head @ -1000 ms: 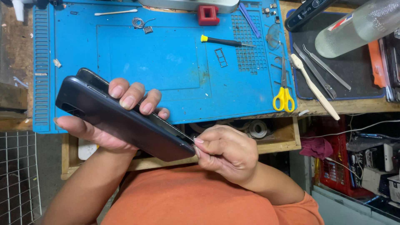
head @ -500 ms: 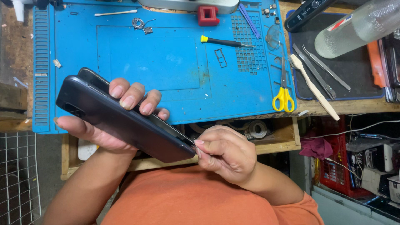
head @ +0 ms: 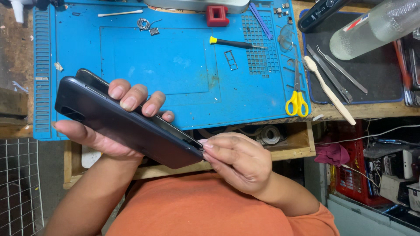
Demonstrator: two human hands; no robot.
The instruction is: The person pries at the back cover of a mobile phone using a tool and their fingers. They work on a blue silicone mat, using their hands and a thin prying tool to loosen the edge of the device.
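Black smartphone (head: 127,122) is lying gripped in my left hand (head: 105,131); my right hand (head: 238,161) is pinching its lower corner seam, where slipping could crack the cover.

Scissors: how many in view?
1. The yellow-handled scissors lie at the right edge of the blue mat, handles toward the person. More could be hidden in the open drawer.

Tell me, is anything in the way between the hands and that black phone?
No. The left hand already grips the black phone, and the right hand's fingertips press on its lower corner. Nothing visible lies between them.
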